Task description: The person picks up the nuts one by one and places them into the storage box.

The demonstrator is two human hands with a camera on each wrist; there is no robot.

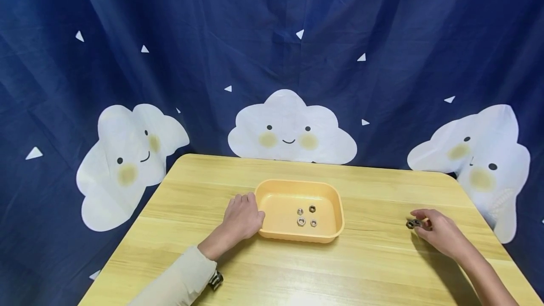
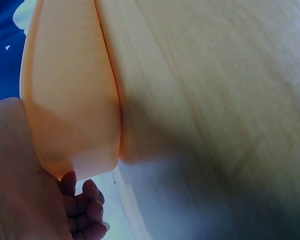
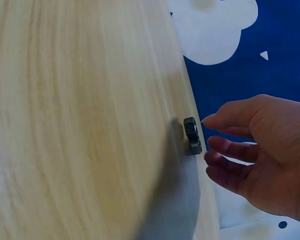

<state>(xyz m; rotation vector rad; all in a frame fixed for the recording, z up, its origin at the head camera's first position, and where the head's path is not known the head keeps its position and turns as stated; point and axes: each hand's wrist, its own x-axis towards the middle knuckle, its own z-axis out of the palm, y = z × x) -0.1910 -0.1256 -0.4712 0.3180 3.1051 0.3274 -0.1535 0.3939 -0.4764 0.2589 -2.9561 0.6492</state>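
Behind the work area hangs a dark blue curtain (image 1: pixel 272 37) printed with white smiling clouds and small white triangles. In front of it stands a light wooden table (image 1: pixel 297 273) with rounded corners. A shallow orange tray (image 1: pixel 335 202) sits near the table's middle, and four small metal nuts (image 1: pixel 306 216) lie loose on its floor, close together but apart from one another. The left hand (image 1: pixel 243 218) rests on the table against the tray's left end; the left wrist view shows its fingers (image 2: pixel 85 210) curled beside the tray wall, touching it at most, with nothing gripped in them (whether they press on the wall cannot be told). The sleeve on that arm is cream-coloured (image 1: pixel 178 282). The right hand (image 1: pixel 439 233) lies well apart from the tray, near the table's right edge. Its fingers are loosely spread and only slightly bent, and the fingertips (image 3: pixel 210 120) stand just beside two dark nuts (image 3: pixel 192 135) that lie on the wood touching each other. In the right wrist view a narrow gap shows between fingertips and nuts, so the hand has hold of nothing; in the head view the nuts sit at the fingertips.
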